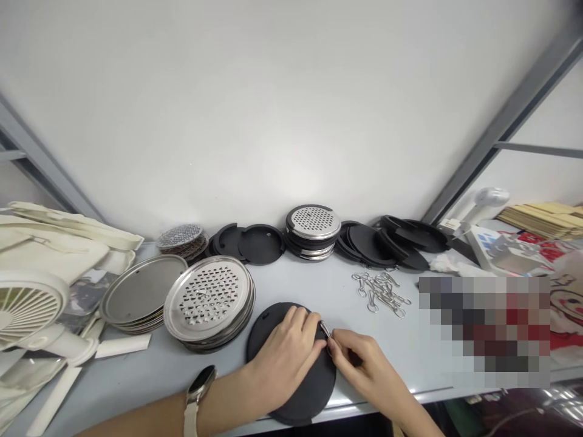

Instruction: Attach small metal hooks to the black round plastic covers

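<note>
A black round disc (310, 388) lies at the table's front edge. My left hand (286, 349), with a watch on its wrist, presses down on the disc and grips it, fingers bent together over its top. At the disc's right edge, my right hand (362, 358) pinches a small metal wire clip (325, 329) between thumb and forefinger. The clip touches or nearly touches the disc near the left fingertips. Several similar wire clips (380, 291) lie in a loose pile behind my right hand.
Stacked metal grater plates (209, 297) and plain metal discs (141, 288) stand on the left, beside a white fan (27, 309). Along the wall are black discs (262, 244), a grater-topped stack (313, 221) and black lids (371, 243). A blurred patch covers the right.
</note>
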Action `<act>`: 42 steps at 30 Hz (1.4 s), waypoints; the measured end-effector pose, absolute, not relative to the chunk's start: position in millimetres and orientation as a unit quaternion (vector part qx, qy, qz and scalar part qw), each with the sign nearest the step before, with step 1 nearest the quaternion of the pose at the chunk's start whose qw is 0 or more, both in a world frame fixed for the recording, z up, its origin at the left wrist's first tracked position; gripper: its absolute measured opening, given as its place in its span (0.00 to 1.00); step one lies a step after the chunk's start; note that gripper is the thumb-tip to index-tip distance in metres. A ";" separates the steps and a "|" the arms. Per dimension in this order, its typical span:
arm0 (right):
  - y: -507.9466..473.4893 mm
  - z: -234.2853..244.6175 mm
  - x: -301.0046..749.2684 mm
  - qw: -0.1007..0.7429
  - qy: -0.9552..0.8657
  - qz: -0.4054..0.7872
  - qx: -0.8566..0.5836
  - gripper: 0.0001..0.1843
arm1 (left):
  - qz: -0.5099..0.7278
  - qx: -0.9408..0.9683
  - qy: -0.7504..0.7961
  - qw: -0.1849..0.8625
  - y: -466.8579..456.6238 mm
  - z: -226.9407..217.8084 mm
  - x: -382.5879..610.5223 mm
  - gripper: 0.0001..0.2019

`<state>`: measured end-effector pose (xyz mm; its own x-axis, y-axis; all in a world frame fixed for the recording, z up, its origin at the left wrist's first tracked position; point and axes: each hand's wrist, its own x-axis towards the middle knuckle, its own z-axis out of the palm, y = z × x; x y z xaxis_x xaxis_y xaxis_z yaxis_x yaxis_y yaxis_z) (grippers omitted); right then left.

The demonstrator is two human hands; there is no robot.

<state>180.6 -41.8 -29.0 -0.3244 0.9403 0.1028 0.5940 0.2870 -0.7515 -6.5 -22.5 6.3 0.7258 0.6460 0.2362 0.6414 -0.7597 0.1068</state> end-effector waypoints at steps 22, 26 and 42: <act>-40.1 -29.4 183.9 0.257 -0.754 0.340 -0.500 0.21 | 0.128 0.916 0.380 0.018 -22.1 -5.7 2.6 0.13; -40.6 -27.1 184.0 0.258 -0.749 0.362 -0.492 0.21 | 0.147 0.910 0.387 0.030 -22.5 -7.9 2.0 0.14; -39.7 -22.0 185.4 0.286 -0.735 0.390 -0.475 0.20 | 0.139 0.932 0.332 0.036 -25.1 -6.3 -4.4 0.12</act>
